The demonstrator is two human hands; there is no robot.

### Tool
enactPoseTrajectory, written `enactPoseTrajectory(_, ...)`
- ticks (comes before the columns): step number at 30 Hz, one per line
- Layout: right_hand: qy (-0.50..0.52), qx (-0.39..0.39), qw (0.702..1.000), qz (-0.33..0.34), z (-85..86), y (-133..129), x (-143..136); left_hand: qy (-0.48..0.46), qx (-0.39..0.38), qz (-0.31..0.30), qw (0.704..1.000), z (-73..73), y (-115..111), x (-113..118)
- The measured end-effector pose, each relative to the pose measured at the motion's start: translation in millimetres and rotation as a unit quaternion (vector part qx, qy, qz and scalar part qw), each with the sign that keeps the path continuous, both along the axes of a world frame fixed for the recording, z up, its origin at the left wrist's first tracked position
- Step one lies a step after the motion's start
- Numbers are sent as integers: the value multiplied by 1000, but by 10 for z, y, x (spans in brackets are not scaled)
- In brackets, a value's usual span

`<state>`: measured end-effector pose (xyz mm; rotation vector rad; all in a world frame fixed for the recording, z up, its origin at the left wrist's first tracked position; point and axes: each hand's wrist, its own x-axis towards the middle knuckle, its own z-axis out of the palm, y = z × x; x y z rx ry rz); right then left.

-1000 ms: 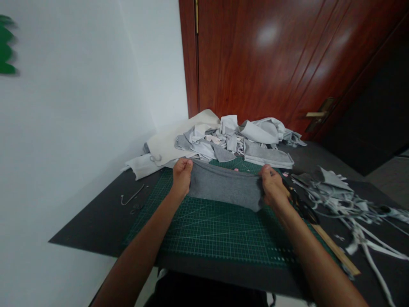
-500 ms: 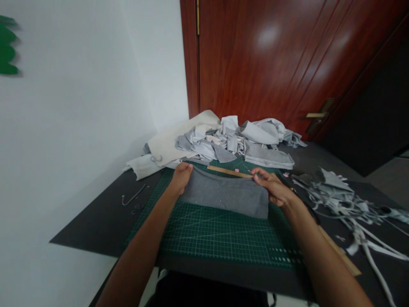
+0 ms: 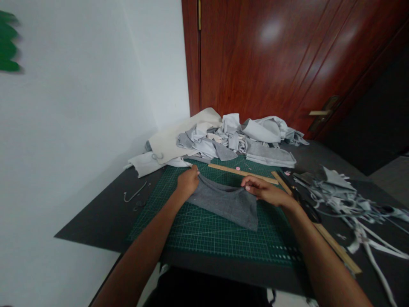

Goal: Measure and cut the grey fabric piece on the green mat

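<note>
Between my hands hangs a piece of grey fabric (image 3: 225, 204), its upper edge sagging in the middle. My left hand (image 3: 188, 181) is closed on the fabric's upper left corner. At the upper right, my right hand (image 3: 260, 189) pinches the same edge between thumb and fingers. The fabric is over a green cutting mat (image 3: 220, 243) with a printed grid. Behind it on the mat lies a wooden ruler (image 3: 241, 173).
Fabric scraps (image 3: 204, 145) are heaped at the back, beside folded grey cloth (image 3: 270, 154). Right of the mat lie scissors (image 3: 309, 212), a second wooden ruler (image 3: 337, 247) and tangled strips (image 3: 348, 200). A bent wire (image 3: 136, 192) lies on the left of the black table.
My hands have come closer together, and the fabric's top edge now sags more. Its lower right corner has swung left and toward me. More of the ruler behind shows.
</note>
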<state>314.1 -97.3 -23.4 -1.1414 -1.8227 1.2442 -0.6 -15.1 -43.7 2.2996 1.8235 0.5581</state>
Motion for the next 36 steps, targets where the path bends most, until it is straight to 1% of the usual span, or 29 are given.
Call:
enactPoseTrajectory(3, 21, -66, 994, 82, 136, -107, -75, 24, 10, -48, 999, -19, 42, -19)
enactPoseTrajectory(6, 56, -109, 981, 150, 214, -190, -132, 35, 19, -111, 993, -41, 78, -38)
enactPoseTrajectory(9, 126, -168, 957, 202, 211, -235, -179, 32, 23, -165, 985, -61, 109, -46)
enactPoseTrajectory(11, 157, -195, 944, 217, 174, -239, -230, 26, 24, -183, 982, -72, 126, -46)
enactPoseTrajectory(13, 161, -188, 949, 193, 128, -228, -302, 19, 27, -185, 982, -80, 135, -44)
enactPoseTrajectory(16, 152, -137, 972, 114, 78, -207, -418, 11, 30, -174, 984, -81, 125, -35)
enactPoseTrajectory(17, 149, -119, 977, 97, 74, -203, -448, 11, 31, -169, 985, -78, 117, -30)
enactPoseTrajectory(19, 130, -82, 984, 87, 89, -203, -485, 12, 31, -162, 986, -70, 100, -18)
enactPoseTrajectory(21, 97, -19, 992, 75, 128, -211, -493, 14, 32, -162, 986, -64, 86, -7)
enactPoseTrajectory(23, 69, 75, 994, 33, 173, -218, -488, 15, 33, -165, 986, -64, 84, -1)
enactPoseTrajectory(25, 67, 165, 984, -23, 195, -217, -482, 15, 35, -168, 985, -71, 90, 2)
enactPoseTrajectory(27, 90, 212, 971, -66, 173, -204, -485, 16, 38, -172, 984, -81, 100, 8)
enactPoseTrajectory(29, 138, 215, 962, -100, 110, -182, -503, 18, 39, -179, 983, -90, 105, 21)
enactPoseTrajectory(32, 205, 179, 950, -150, -2, -150, -556, 20, 39, -197, 979, -99, 99, 50)
enactPoseTrajectory(34, 215, 165, 946, -179, -45, -144, -603, 19, 38, -209, 977, -106, 90, 64)
enactPoseTrajectory(36, 211, 181, 939, -200, -55, -151, -648, 16, 39, -216, 976, -114, 83, 68)
